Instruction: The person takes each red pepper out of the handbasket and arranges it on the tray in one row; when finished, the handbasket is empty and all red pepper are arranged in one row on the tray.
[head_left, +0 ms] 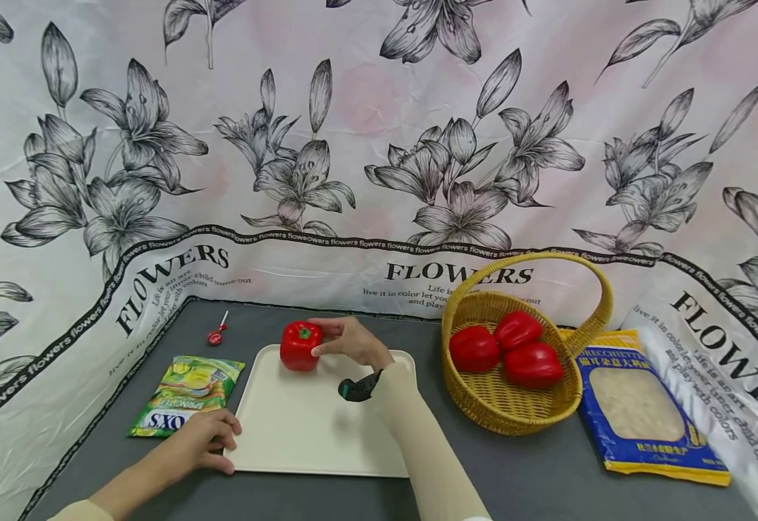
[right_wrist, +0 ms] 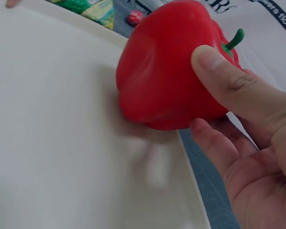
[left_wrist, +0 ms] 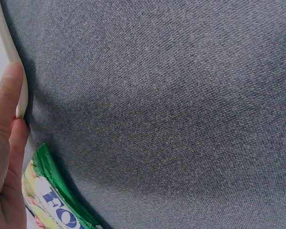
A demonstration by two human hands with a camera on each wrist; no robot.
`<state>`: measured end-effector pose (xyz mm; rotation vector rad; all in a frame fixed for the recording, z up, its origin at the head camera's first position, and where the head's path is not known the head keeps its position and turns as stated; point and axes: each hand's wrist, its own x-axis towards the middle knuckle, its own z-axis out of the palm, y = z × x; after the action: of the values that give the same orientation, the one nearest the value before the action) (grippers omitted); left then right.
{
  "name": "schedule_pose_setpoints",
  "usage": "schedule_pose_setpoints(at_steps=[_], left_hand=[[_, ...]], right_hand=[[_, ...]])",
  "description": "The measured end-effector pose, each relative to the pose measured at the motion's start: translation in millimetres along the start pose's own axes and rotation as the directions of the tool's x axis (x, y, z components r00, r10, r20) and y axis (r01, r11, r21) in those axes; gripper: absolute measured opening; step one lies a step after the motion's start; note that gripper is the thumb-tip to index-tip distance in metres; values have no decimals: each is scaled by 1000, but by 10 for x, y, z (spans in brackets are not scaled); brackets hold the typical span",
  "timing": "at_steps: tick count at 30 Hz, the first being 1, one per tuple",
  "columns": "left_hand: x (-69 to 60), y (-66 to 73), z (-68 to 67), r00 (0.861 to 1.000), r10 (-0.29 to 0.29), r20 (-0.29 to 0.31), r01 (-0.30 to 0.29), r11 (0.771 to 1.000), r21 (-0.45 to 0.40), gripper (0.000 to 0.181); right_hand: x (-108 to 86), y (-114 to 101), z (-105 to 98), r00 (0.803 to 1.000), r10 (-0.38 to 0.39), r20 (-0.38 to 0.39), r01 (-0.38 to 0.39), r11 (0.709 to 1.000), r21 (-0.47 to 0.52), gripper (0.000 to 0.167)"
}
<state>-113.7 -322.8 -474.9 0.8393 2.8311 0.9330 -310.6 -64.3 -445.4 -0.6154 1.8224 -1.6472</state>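
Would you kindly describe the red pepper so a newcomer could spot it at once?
Find the cream tray on the grey table. Near its far left corner, the person's right hand grips the red bell pepper. Its visible green stem sets it apart from the three red pieces in the yellow basket.

Room over tray mid-front; basket blocks R side; gap behind pepper prob. tight.

Spotting one red pepper, one tray, one lollipop! Counting three red produce pieces, one basket, two bags, two hands!
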Motion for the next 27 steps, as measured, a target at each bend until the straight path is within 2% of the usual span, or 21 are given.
schedule_pose_setpoints(at_steps=[4,12,19,22,27], left_hand=[[13,9,-3,1000,-23,13,23,1000,1,27],[4,19,-5,999,-38,17,38,999,-2,27],[-3,38,-8,998,-57,20,57,998,-8,27],[-8,46,-7,998,-64,29,64,998,-11,27],[-12,42,-10,998,-63,31,63,998,-5,26]], right_hand=[[42,28,51,1000,-5,-7,5,1000,-1,62],[142,23,172,998,-64,-4,64,997,-35,62],[209,19,274,998,-63,-24,63,998,-10,61],[238,37,315,997,-72,-32,71,997,-26,59],[264,35,371,998,-46,-50,43,998,-43,62]])
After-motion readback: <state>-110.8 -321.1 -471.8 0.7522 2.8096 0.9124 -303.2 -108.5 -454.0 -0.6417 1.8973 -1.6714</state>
